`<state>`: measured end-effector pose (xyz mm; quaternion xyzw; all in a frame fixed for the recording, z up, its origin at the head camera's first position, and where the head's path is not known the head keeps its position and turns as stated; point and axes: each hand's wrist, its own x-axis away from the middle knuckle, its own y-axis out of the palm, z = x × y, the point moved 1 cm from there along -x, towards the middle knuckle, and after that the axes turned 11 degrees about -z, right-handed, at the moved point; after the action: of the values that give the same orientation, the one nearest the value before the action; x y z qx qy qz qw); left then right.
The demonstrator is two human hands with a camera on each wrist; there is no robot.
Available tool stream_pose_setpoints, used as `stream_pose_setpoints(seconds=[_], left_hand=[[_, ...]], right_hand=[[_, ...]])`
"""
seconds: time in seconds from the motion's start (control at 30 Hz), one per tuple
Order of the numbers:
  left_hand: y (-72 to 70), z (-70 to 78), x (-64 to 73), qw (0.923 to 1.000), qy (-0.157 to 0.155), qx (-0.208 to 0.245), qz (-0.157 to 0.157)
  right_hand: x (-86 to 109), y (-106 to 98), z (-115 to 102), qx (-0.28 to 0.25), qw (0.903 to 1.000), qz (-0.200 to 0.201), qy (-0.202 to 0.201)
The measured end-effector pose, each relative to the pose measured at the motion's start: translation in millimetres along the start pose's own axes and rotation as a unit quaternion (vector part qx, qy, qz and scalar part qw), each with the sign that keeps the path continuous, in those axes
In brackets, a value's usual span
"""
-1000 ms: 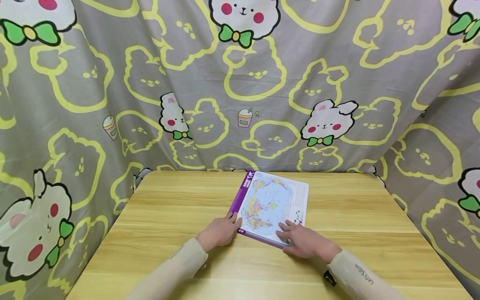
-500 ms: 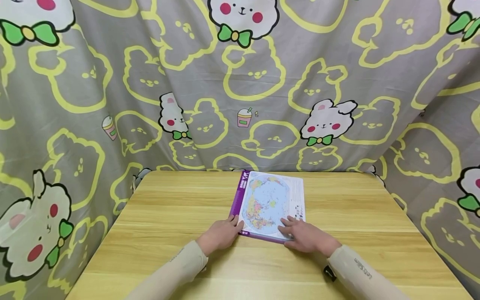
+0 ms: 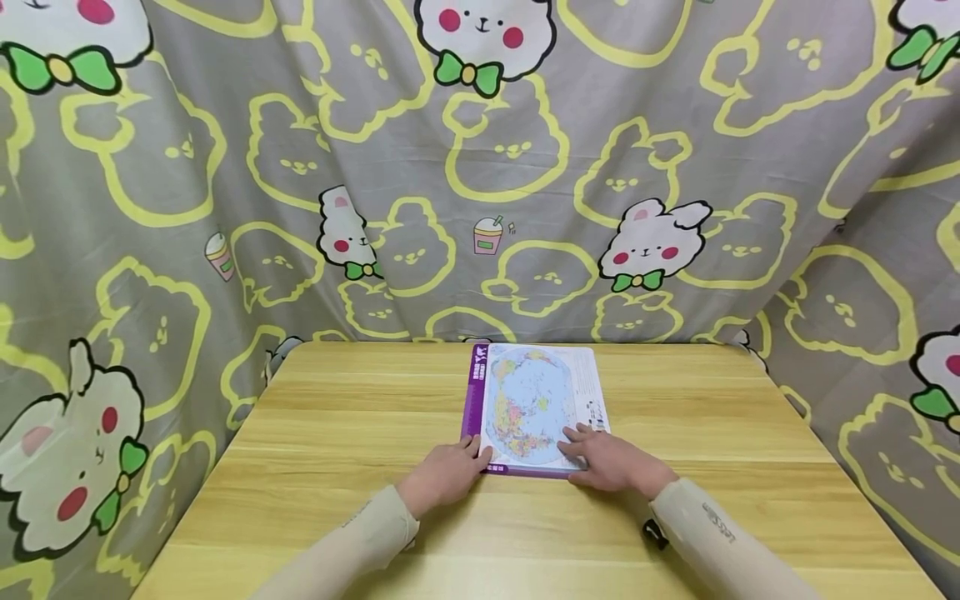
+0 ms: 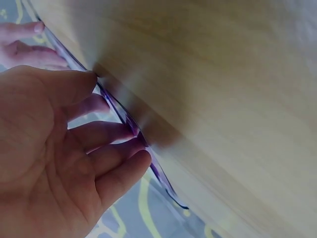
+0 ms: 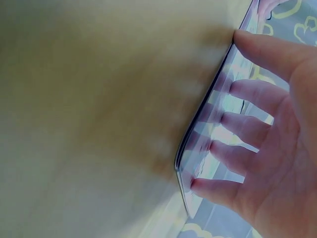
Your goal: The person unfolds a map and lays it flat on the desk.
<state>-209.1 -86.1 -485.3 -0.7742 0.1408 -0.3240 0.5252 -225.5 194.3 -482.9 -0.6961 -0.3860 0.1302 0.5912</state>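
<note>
while the purple-bordered world map board (image 3: 525, 400) lies flat on the wood-grain tabletop (image 3: 337, 408), the left hand (image 3: 446, 472) rests relaxed, unclenched fingers at its near left corner and the right hand (image 3: 615, 461) rests spread, unclenched ones at its near right, before a grey rabbit-print curtain (image 3: 525, 221).

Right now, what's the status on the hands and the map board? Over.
Left hand on near left corner, right hand on near right corner. Map board flat on table. Only the hands overlap it.

World map (image 3: 534, 400) on wood-grain table (image 3: 345, 417)
</note>
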Motion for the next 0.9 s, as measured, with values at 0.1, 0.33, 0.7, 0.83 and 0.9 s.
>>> stream_pose_setpoints(seconds=[0.1, 0.33, 0.7, 0.83, 0.9], left_hand=[[0.8, 3.2, -0.7, 1.0, -0.003, -0.005, -0.003], [-0.8, 8.4, -0.6, 0.9999, -0.012, -0.007, -0.004], [-3.4, 11.1, 0.0, 0.9997, -0.023, 0.003, 0.009], [-4.3, 9.7, 0.1, 0.9994, -0.02, -0.007, 0.028], [-4.9, 7.9, 0.4, 0.9989, -0.024, -0.007, 0.04]], right_hand=[[-2.6, -0.3, 4.0, -0.005, 1.0, -0.003, 0.006], [-8.7, 0.0, 11.4, 0.007, 0.9999, -0.001, 0.008], [-11.8, -6.8, 15.3, 0.006, 1.0, 0.006, 0.004], [-11.0, -5.7, 14.6, 0.005, 1.0, -0.001, 0.008], [-11.0, -4.8, 13.7, 0.005, 0.9999, -0.003, 0.012]])
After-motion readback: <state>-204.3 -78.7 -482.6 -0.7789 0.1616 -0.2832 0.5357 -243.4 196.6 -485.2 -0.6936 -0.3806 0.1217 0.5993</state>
